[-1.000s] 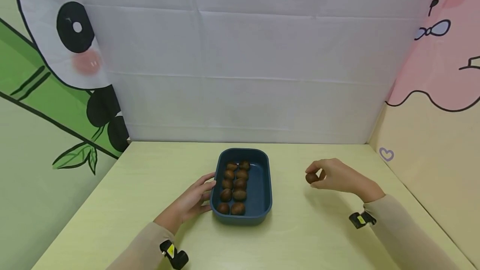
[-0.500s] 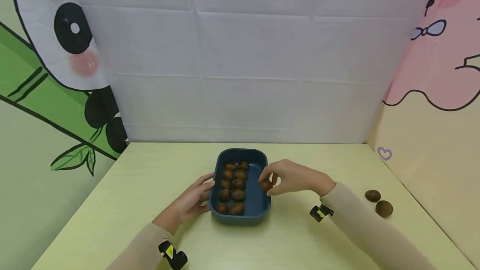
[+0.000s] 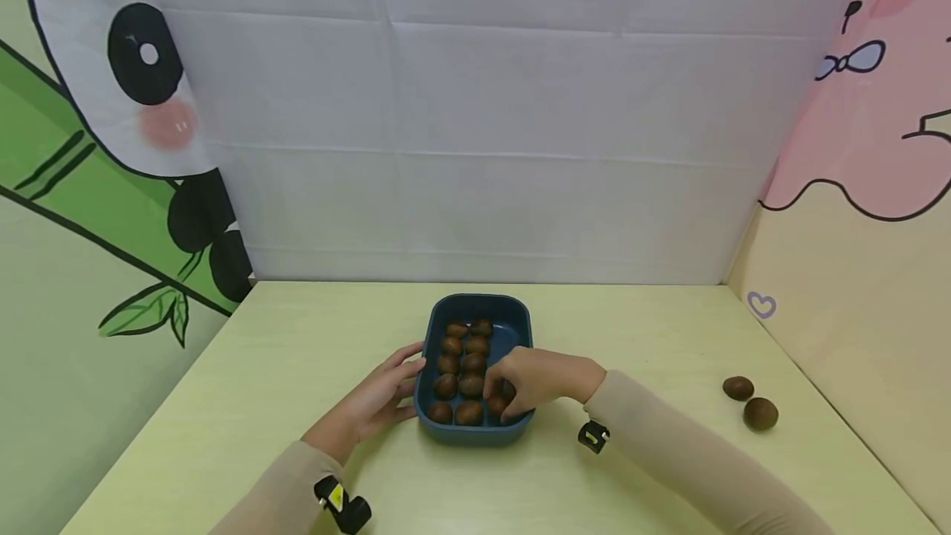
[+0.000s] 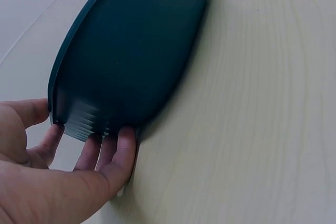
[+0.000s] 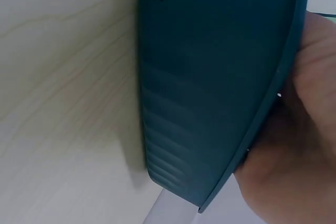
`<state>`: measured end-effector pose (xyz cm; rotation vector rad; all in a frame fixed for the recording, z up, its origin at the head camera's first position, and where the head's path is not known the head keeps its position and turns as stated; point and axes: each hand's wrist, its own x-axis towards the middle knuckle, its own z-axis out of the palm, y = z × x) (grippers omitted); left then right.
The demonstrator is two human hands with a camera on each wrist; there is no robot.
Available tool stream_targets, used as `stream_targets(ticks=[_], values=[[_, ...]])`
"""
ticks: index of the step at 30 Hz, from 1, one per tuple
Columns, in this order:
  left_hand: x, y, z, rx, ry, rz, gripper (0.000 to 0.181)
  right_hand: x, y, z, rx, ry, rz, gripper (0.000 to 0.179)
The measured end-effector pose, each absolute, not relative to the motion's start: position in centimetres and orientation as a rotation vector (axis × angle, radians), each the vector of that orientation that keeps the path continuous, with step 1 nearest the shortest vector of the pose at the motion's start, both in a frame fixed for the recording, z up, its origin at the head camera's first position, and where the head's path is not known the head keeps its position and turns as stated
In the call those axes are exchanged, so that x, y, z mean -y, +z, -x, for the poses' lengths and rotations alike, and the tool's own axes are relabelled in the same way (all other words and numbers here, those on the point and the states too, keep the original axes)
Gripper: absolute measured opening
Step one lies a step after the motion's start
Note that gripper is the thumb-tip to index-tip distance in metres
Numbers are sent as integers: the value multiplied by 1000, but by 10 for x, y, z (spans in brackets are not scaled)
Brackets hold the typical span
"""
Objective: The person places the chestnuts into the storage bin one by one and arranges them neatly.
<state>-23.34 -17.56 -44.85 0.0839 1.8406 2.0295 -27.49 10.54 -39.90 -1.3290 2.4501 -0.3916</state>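
A dark blue rectangular tray [image 3: 475, 436] stands mid-table, with brown chestnuts [image 3: 473, 364] in two columns along its left and middle. My left hand [image 3: 375, 395] rests against the tray's left side; in the left wrist view its fingers [image 4: 126, 148] touch the outer wall, with the thumb near the rim. Over the tray's right rim reaches my right hand [image 3: 538, 378], pinching a chestnut [image 3: 496, 405] low in the near right part, beside the nearest row. Its fingertips are partly hidden. The right wrist view shows the tray's outer wall [image 5: 210, 77] and the hand above the rim.
Two loose chestnuts, a smaller one [image 3: 739, 388] and a bigger one [image 3: 761, 414], lie on the pale wooden table [image 3: 654, 320] at the right. A white cloth backdrop [image 3: 475, 147] rises behind the table's far edge. Painted walls flank both sides.
My right hand has carried a chestnut leftward from the table's right side, over the tray's rim and down inside. The two loose chestnuts came into view. My left hand stays at the tray.
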Motion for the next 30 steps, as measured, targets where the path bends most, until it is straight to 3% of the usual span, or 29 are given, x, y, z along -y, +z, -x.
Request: stream_targets(ticks=[20, 30], values=[[176, -449, 233, -1855, 2020, -91, 63, -106, -398, 273, -2408, -467, 1348, 25], [176, -451, 232, -1859, 2031, -92, 61, -127, -379, 272, -2477, -578, 1372, 26]])
